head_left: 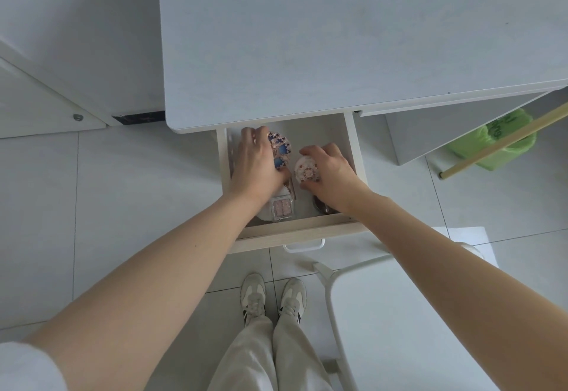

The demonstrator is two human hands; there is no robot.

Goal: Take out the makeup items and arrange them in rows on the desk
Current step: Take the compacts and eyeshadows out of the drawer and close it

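Reaching into the open drawer (350, 144), I have both hands down among the makeup items. My left hand (256, 160) has its grip curled round a blue patterned compact (280, 149); my right hand (330, 170) has its grip clamped on a pale round compact (304, 170). A clear palette (281, 209) and at least one darker item wait nearer the drawer front. Nothing yet sits on the surface (338, 37), so I judge every row remains to be laid.
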